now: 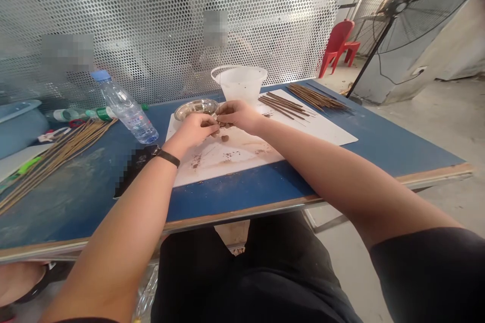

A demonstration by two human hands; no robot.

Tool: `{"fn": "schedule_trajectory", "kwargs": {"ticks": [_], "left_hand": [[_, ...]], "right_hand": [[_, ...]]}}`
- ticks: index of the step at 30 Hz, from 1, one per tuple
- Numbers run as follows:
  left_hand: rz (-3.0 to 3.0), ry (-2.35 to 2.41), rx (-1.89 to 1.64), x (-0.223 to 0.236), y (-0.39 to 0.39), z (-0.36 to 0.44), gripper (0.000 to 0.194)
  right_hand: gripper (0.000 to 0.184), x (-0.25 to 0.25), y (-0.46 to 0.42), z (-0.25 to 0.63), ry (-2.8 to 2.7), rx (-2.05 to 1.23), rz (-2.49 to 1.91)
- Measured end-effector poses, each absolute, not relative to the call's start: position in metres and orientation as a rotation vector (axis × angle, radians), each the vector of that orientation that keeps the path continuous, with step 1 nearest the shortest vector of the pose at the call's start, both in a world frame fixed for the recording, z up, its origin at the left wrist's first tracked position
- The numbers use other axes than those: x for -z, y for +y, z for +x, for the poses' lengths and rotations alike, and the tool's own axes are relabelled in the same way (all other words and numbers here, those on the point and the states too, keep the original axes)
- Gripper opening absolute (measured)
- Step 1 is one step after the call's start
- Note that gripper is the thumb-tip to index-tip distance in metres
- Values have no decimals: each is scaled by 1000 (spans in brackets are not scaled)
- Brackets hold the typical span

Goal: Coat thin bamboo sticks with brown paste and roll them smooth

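The head view shows, on the far left of the blue table (227, 184), a bundle of thin sticks (71, 149), then a water bottle (127, 111). Next comes the left hand (197, 130), fingertips gathered just beside the right's; I cannot tell whether they grasp anything. Beyond it sits a metal bowl (184, 111). A thin stick (220, 73) stands nearly upright between the hands, apparently pinched at its foot by the right hand (238, 115). It looks light and easily snapped, best taken low between fingertips. Just nearer, on the white sheet (322, 133), lies a brown lump (225, 138), probably soft and tacky, to be lifted gently by its sides. Farther right are a white bucket (244, 86) and two groups of brown sticks (284, 105), likely stiff but fragile.
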State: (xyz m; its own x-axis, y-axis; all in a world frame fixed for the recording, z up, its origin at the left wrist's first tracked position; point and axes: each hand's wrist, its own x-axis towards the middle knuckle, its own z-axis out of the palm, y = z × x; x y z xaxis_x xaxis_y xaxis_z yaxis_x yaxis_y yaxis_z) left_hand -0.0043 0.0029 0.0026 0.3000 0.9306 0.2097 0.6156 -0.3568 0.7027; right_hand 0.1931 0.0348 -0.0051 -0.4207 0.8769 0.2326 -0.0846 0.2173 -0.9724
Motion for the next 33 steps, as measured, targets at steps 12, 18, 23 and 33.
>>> {"fn": "schedule_trajectory", "kwargs": {"ticks": [12,18,23,33], "left_hand": [[1895,1274,-891,0,2,-2,22],[1938,1238,-899,0,3,-2,19],[1935,1179,-948,2,5,-3,23],[1938,1185,-965,1,1,-1,25]], "right_hand": [[23,12,43,195,-1592,-1336,-696],[21,13,46,197,-1615,-1399,-589],[24,13,45,196,-1604,-1390,-588],[21,7,39,196,-1615,-1259,-707]]}}
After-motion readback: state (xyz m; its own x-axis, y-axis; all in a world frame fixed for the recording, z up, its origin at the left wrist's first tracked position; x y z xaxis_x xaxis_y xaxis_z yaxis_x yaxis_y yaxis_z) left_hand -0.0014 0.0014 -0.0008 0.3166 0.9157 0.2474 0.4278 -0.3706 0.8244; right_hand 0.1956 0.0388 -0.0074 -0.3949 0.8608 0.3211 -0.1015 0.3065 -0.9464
